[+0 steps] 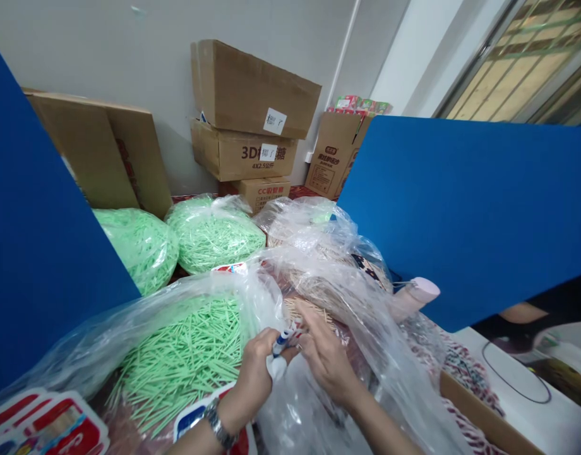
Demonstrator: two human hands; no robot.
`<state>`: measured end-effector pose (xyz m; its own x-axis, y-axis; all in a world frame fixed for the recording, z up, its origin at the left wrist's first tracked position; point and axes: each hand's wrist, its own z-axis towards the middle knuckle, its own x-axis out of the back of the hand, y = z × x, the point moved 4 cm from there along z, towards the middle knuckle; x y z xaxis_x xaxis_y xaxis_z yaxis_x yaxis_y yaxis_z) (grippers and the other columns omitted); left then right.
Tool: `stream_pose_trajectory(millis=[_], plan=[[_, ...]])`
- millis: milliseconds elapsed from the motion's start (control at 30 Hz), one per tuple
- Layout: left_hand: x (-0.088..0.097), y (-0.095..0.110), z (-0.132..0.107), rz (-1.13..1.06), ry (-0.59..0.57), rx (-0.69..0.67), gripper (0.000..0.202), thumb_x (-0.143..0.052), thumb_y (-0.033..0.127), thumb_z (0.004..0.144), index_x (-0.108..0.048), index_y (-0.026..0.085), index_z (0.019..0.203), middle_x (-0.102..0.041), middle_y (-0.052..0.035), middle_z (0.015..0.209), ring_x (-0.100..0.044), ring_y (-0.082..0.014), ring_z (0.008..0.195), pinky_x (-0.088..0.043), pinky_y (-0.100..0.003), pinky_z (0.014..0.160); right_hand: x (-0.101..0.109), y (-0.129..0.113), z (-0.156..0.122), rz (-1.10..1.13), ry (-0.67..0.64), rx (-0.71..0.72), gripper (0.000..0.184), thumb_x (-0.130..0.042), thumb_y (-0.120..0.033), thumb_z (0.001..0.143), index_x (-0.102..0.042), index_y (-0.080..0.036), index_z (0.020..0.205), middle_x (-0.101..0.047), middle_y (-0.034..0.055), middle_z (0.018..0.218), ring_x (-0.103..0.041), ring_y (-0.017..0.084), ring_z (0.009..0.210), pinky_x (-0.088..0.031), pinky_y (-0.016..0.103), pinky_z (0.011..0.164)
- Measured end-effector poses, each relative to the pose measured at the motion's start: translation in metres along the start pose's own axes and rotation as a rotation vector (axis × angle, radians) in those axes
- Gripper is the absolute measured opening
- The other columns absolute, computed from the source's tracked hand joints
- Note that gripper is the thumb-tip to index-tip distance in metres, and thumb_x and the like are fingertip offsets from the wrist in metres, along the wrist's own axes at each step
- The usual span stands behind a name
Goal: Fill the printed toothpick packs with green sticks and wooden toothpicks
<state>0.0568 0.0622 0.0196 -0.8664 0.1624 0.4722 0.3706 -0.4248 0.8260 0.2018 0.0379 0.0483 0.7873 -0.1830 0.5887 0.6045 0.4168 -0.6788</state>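
Observation:
My left hand [255, 373], with a metal watch on its wrist, is closed around a small blue-and-white packet-like thing [281, 342]; its full shape is hidden by the fingers. Close beside it, my right hand [326, 360] has its fingers stretched out and together. Its fingertips are at a heap of thin beige sticks [321, 314] inside an open clear plastic bag [295, 404]. To the left of my hands lies a large open bag of thin green sticks [191, 354]. A red, white and blue printed package [189, 417] lies partly under my left wrist.
More printed packages [58, 423] lie at lower left. Behind stand tied bags of green sticks [215, 237] and stacked cardboard boxes [257, 91]. Blue panels [470, 208] flank both sides. A pale pink cylinder [416, 296] and striped red-and-white pieces [470, 373] are at right, near another person's arm [525, 313].

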Motion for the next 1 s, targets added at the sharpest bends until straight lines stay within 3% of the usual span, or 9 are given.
stream_pose_trajectory(millis=[167, 267, 400, 500, 600, 700, 767, 900, 1000], plan=[[0.003, -0.011, -0.003, -0.05, 0.039, 0.039, 0.028, -0.065, 0.026, 0.08, -0.049, 0.017, 0.058, -0.048, 0.0032, 0.06, -0.048, -0.0137, 0.056, -0.035, -0.024, 0.055, 0.0, 0.002, -0.001, -0.149, -0.005, 0.049, 0.048, -0.036, -0.026, 0.097, -0.034, -0.025, 0.144, -0.048, 0.0073, 0.141, -0.043, 0.022, 0.131, -0.037, 0.042, 0.108], [0.009, -0.016, -0.008, -0.081, 0.037, 0.06, 0.03, -0.06, 0.027, 0.082, -0.046, 0.018, 0.057, -0.042, 0.0043, 0.06, -0.043, -0.0122, 0.055, -0.033, -0.024, 0.055, -0.011, -0.004, 0.003, -0.123, -0.144, 0.127, 0.045, -0.042, -0.025, 0.095, -0.041, -0.026, 0.14, -0.054, 0.0068, 0.136, -0.049, 0.021, 0.126, -0.04, 0.039, 0.105], [0.025, -0.024, -0.023, -0.194, 0.015, 0.179, 0.028, -0.056, 0.033, 0.085, -0.052, 0.017, 0.063, -0.045, 0.0026, 0.064, -0.045, -0.0135, 0.06, -0.036, -0.024, 0.058, -0.019, -0.006, 0.012, -0.017, -0.09, -0.014, 0.036, -0.046, -0.028, 0.094, -0.052, -0.023, 0.13, -0.062, 0.0095, 0.123, -0.062, 0.02, 0.104, -0.051, 0.033, 0.087], [0.041, -0.035, -0.044, -0.293, 0.031, 0.289, 0.025, -0.054, 0.036, 0.086, -0.054, 0.017, 0.07, -0.046, 0.0024, 0.066, -0.044, -0.0137, 0.062, -0.037, -0.024, 0.059, -0.031, -0.015, 0.016, 0.039, -0.214, 0.001, 0.021, -0.05, -0.03, 0.093, -0.063, -0.022, 0.107, -0.069, 0.0057, 0.095, -0.064, 0.018, 0.084, -0.05, 0.029, 0.075], [0.056, -0.047, -0.07, -0.309, 0.039, 0.404, 0.027, -0.053, 0.038, 0.085, -0.049, 0.018, 0.067, -0.04, 0.0047, 0.06, -0.037, -0.0121, 0.057, -0.033, -0.023, 0.055, -0.047, -0.029, 0.015, 0.071, -0.379, 0.04, 0.02, -0.05, -0.032, 0.093, -0.062, -0.022, 0.104, -0.067, 0.0037, 0.09, -0.063, 0.016, 0.081, -0.048, 0.027, 0.072], [0.066, -0.047, -0.088, -0.233, 0.022, 0.39, 0.027, -0.057, 0.034, 0.08, -0.047, 0.018, 0.062, -0.039, 0.0048, 0.059, -0.036, -0.0122, 0.058, -0.032, -0.023, 0.055, -0.071, -0.047, 0.011, 0.045, -0.479, 0.177, 0.031, -0.059, -0.047, 0.085, -0.062, -0.02, 0.098, -0.065, 0.0042, 0.086, -0.061, 0.017, 0.076, -0.045, 0.025, 0.065], [0.07, -0.042, -0.095, -0.217, 0.006, 0.358, 0.023, -0.059, 0.031, 0.076, -0.049, 0.017, 0.061, -0.042, 0.0036, 0.061, -0.038, -0.0132, 0.06, -0.033, -0.023, 0.056, -0.087, -0.059, 0.009, -0.016, -0.438, 0.334, 0.035, -0.059, -0.054, 0.083, -0.062, -0.019, 0.08, -0.061, 0.002, 0.069, -0.056, 0.016, 0.064, -0.04, 0.025, 0.058], [0.08, -0.038, -0.102, -0.302, -0.047, 0.462, 0.013, -0.061, 0.028, 0.074, -0.057, 0.016, 0.076, -0.049, 0.0022, 0.067, -0.042, -0.0138, 0.062, -0.038, -0.023, 0.058, -0.107, -0.072, 0.005, -0.114, -0.35, 0.527, 0.038, -0.05, -0.044, 0.092, -0.056, -0.019, 0.063, -0.053, -0.0009, 0.055, -0.048, 0.013, 0.052, -0.034, 0.025, 0.054], [0.086, -0.043, -0.109, -0.384, -0.14, 0.527, 0.02, -0.058, 0.034, 0.079, -0.056, 0.016, 0.073, -0.044, 0.0032, 0.064, -0.039, -0.0128, 0.061, -0.035, -0.022, 0.056, -0.11, -0.075, 0.004, -0.169, -0.411, 0.551, 0.036, -0.046, -0.036, 0.095, -0.057, -0.019, 0.065, -0.056, 0.001, 0.058, -0.05, 0.014, 0.056, -0.038, 0.026, 0.057]])
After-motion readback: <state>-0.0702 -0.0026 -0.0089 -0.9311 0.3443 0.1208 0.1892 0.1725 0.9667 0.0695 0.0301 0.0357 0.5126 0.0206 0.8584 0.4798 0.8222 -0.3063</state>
